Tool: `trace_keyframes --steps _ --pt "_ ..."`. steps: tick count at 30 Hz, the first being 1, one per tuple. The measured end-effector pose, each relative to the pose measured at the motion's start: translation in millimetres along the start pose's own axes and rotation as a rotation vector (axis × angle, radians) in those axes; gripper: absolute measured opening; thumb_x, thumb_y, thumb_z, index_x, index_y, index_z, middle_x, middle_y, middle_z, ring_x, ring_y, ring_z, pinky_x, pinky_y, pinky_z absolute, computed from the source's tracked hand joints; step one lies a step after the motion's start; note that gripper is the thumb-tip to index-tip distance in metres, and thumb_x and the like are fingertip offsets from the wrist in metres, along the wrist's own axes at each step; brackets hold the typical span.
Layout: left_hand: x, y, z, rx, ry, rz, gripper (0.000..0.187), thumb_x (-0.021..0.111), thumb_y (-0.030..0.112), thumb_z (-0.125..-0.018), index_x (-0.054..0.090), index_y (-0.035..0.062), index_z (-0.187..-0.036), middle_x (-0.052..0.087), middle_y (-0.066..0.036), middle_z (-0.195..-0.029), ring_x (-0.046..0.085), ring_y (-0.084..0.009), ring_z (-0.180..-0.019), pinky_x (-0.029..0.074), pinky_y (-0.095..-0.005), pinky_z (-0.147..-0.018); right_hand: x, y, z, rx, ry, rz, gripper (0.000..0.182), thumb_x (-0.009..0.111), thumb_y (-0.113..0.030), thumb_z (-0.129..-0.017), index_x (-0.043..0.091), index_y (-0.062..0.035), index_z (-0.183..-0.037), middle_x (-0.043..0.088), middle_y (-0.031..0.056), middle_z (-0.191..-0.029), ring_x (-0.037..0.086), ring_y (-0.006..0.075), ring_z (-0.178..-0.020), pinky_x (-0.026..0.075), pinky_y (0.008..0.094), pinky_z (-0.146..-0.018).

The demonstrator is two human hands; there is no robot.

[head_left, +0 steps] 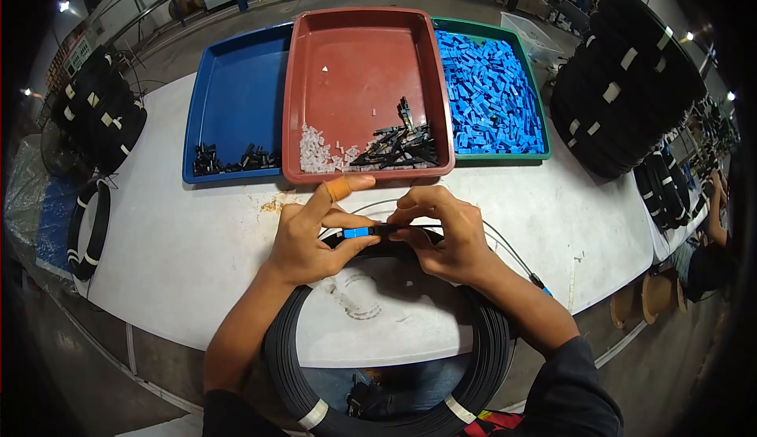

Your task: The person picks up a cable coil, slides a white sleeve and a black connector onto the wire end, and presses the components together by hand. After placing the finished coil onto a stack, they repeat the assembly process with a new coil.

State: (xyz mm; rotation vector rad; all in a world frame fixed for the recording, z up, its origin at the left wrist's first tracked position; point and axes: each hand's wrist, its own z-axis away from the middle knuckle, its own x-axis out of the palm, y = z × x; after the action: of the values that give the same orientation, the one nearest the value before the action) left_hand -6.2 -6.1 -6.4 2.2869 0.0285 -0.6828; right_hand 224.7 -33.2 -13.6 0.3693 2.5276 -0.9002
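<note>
Between my hands, over the front of the table, is a blue fiber-optic connector [356, 233] with a black body behind it. My left hand [311, 236] pinches the connector between thumb and finger; its index finger, wrapped in orange tape [338, 189], points away. The fingers of my right hand [441, 232] close on the black cable end right beside the connector, partly hiding it. Below both hands lies a large coil of black cable [284, 342], bound with white tape and overhanging the table's front edge. Another blue-tipped cable end [542, 285] rests to the right.
A blue tray [236, 106] holds black parts. The red tray [363, 50] holds small clear pieces and black connector parts. Many blue housings fill the green tray [546, 141]. Stacked cable coils stand left [98, 113] and right [623, 82]. Another person's arm [716, 212] shows far right.
</note>
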Motion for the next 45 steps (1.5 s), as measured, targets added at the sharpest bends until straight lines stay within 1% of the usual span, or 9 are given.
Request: trace_keyframes --steps 15,18,20,22,29,33,34,36,45 --pt "-4.6 -4.6 3.1 -0.089 0.054 -0.017 0.052 0.088 0.010 -0.077 0.063 0.0012 -0.121 0.079 -0.011 -0.093 0.078 -0.0220 -0.093 0.058 -0.0291 -0.084 -4.1 -2.0 -4.8 0.307 -0.124 -0.107 0.025 0.074 0.010 -0.079 0.059 -0.0011 -0.097 0.072 0.0133 -0.084 0.074 0.0266 -0.084 0.055 0.0347 -0.074" --pt "-27.6 -5.1 3.2 -0.194 0.025 0.187 0.061 0.088 0.017 -0.079 0.058 0.0007 -0.130 0.077 -0.014 -0.112 0.073 -0.0238 -0.108 0.054 -0.0346 -0.095 -3.0 3.7 -4.0 0.402 -0.155 -0.163 0.028 0.078 0.005 -0.079 0.059 -0.0016 -0.099 0.074 0.0094 -0.083 0.075 0.0213 -0.084 0.054 0.0338 -0.075" --pt "-52.0 -12.0 16.0 -0.180 0.135 0.138 0.065 0.070 0.047 -0.095 0.052 0.0018 -0.138 0.072 -0.017 -0.122 0.065 -0.0218 -0.117 0.045 -0.0359 -0.103 -8.2 8.1 -3.5 0.460 -0.205 -0.235 0.031 0.082 -0.002 -0.079 0.062 -0.0028 -0.103 0.076 0.0080 -0.094 0.073 0.0189 -0.092 0.054 0.0357 -0.078" --pt "-72.5 8.6 44.4 -0.197 0.369 0.157 0.050 0.053 0.037 -0.107 0.055 -0.0050 -0.133 0.072 -0.014 -0.114 0.065 -0.0200 -0.106 0.044 -0.0335 -0.103 -16.2 3.1 -7.4 0.501 -0.307 -0.236 0.039 0.084 -0.007 -0.080 0.063 -0.0041 -0.113 0.074 0.0099 -0.111 0.070 0.0198 -0.104 0.054 0.0380 -0.085" --pt "-29.8 93.3 251.9 -0.502 0.847 0.132 0.041 0.067 0.031 -0.096 0.050 -0.0001 -0.115 0.051 -0.003 -0.081 0.045 -0.0113 -0.065 0.037 -0.0241 -0.060 -35.3 12.7 18.6 0.542 -0.477 -0.127 0.093 0.096 -0.027 -0.067 0.047 -0.0056 -0.144 0.063 0.0227 -0.135 0.063 0.0364 -0.123 0.048 0.0457 -0.107" --pt "58.3 152.8 281.2 -0.753 0.975 0.843 0.083 0.076 0.051 -0.087 0.037 0.0052 -0.144 0.059 -0.013 -0.110 0.059 -0.0204 -0.102 0.049 -0.0387 -0.092 -30.9 2.0 2.1 0.631 -0.549 -0.090 0.102 0.099 -0.027 -0.061 0.044 -0.0083 -0.144 0.062 0.0304 -0.134 0.064 0.0399 -0.122 0.048 0.0444 -0.104" --pt "62.5 154.7 289.5 -0.744 0.791 0.988 0.103 0.077 0.065 -0.079 0.023 0.0187 -0.153 0.049 -0.021 -0.140 0.057 -0.0371 -0.124 0.042 -0.0534 -0.110 -28.8 -1.6 -4.0 0.676 -0.564 -0.108 0.103 0.100 -0.027 -0.058 0.044 -0.0091 -0.144 0.062 0.0327 -0.133 0.064 0.0406 -0.121 0.048 0.0432 -0.103" --pt "70.6 178.4 253.6 -0.673 0.780 1.068 0.097 0.075 0.066 -0.081 0.032 0.0116 -0.149 0.056 -0.019 -0.131 0.059 -0.0329 -0.117 0.047 -0.0519 -0.103 -23.5 -6.0 -10.3 0.667 -0.564 -0.032 0.097 0.098 -0.018 -0.058 0.047 -0.0082 -0.140 0.067 0.0295 -0.124 0.068 0.0388 -0.113 0.049 0.0411 -0.100" --pt "89.0 163.0 248.0 -0.872 1.089 1.314 0.042 0.074 0.016 -0.085 0.057 0.0035 -0.122 0.061 -0.005 -0.104 0.061 -0.0179 -0.082 0.049 -0.0368 -0.080 -28.2 -18.0 8.9 0.494 -0.411 0.071 0.074 0.083 -0.004 -0.059 0.054 -0.0076 -0.127 0.070 0.0239 -0.109 0.069 0.0370 -0.106 0.054 0.0415 -0.090"
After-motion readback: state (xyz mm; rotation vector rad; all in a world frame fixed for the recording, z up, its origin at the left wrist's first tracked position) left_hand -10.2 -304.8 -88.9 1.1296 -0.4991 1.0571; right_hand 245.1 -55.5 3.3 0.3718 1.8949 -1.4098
